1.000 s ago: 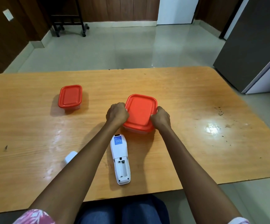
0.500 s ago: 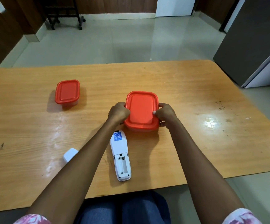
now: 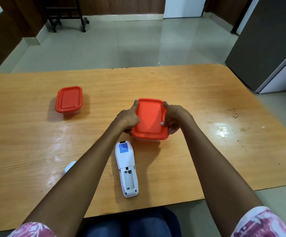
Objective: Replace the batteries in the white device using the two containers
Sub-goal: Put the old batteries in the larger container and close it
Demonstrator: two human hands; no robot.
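Both your hands have shifted on the near box [image 3: 149, 119]: left hand [image 3: 127, 118] now stretches a finger along its lid edge, right hand [image 3: 176, 117] clamps the opposite side, so the lid looks about to open, the remote [image 3: 126, 168] lying just below your grip, battery bay empty.

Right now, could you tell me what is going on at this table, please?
A person grips the nearer red-lidded container with the left hand and right hand, its lid on. The white device lies on the table with its battery bay open and empty. A second red-lidded container sits untouched to the left.
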